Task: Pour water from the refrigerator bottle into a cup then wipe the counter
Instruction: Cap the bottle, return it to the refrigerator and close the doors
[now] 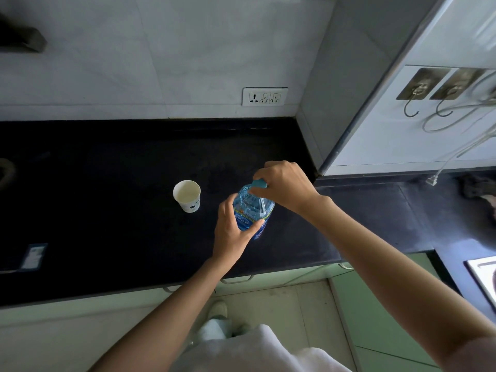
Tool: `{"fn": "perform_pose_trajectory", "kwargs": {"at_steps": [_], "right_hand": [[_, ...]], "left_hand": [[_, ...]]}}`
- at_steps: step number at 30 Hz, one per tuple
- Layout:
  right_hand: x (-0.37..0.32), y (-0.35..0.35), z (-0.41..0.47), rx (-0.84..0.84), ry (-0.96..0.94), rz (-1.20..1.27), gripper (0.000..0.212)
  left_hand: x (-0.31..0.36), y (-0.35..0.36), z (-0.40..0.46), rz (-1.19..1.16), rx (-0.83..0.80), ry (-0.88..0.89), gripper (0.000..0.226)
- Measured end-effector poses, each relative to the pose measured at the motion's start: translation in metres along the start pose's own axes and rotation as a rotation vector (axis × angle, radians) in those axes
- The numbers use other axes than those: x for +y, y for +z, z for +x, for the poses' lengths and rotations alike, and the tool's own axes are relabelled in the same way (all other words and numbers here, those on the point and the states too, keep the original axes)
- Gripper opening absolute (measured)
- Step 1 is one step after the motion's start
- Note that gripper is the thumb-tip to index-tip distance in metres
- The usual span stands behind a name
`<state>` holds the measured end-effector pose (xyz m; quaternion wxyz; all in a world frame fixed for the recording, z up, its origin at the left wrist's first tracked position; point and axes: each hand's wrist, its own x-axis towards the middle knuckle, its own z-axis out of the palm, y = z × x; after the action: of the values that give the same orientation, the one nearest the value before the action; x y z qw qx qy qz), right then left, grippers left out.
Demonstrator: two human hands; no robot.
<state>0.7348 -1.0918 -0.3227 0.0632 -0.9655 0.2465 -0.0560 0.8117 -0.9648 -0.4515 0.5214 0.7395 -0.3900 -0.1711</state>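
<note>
A clear blue plastic water bottle stands upright on the black counter. My left hand grips its body from the left and front. My right hand is closed over its blue cap from above. A white paper cup stands upright and open on the counter, a short way to the left of the bottle and apart from it. I cannot tell whether the cup holds anything.
A wall socket sits on the tiled wall behind. A white cabinet side with hooks rises at the right. A dark cloth lies at the far right. A small card lies at the counter's front left.
</note>
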Motion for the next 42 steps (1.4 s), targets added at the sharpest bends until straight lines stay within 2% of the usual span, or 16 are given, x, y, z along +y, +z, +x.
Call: {"fn": "perform_pose_trajectory", "kwargs": {"at_steps": [4,10,21,25,26,29,30,32,34,36,40,42], "right_hand": [[0.007,-0.011,0.004,-0.114,-0.105,0.072,0.026],[0.013,-0.024,0.019,-0.299,-0.218,0.138,0.034],[0.013,-0.026,0.021,-0.303,-0.22,0.112,0.031],[0.009,-0.027,0.021,-0.285,-0.202,-0.044,0.028],[0.007,-0.025,0.022,-0.256,-0.192,-0.137,0.031],[0.002,-0.016,0.019,-0.195,-0.092,-0.31,0.057],[0.004,-0.015,0.018,-0.18,-0.058,-0.264,0.062],[0.012,-0.013,0.013,-0.172,-0.024,-0.022,0.061],[0.02,-0.012,0.008,-0.232,-0.07,0.263,0.063],[0.024,-0.006,0.003,-0.249,-0.117,0.439,0.056],[0.025,0.008,-0.003,-0.107,-0.086,0.511,0.037],[0.021,0.015,-0.005,0.053,-0.047,0.42,0.028]], "left_hand": [[0.0,0.001,0.0,0.007,0.003,0.009,0.077],[-0.001,0.0,-0.001,0.007,0.0,0.017,0.078],[-0.002,0.001,0.0,0.004,0.005,0.025,0.078],[-0.002,0.001,0.0,0.008,0.001,0.016,0.078],[-0.003,0.001,0.0,0.007,0.001,0.013,0.078],[-0.002,0.001,0.0,0.005,0.006,0.013,0.079],[-0.001,0.001,0.0,0.007,0.008,0.014,0.079],[-0.001,0.001,0.001,0.014,0.007,0.016,0.079],[-0.001,0.001,0.001,0.009,0.002,0.016,0.08],[-0.002,0.001,0.001,0.007,-0.001,0.008,0.081],[-0.001,0.0,0.0,0.004,-0.011,-0.005,0.081],[-0.001,-0.001,0.0,-0.001,-0.016,-0.012,0.08]]}}
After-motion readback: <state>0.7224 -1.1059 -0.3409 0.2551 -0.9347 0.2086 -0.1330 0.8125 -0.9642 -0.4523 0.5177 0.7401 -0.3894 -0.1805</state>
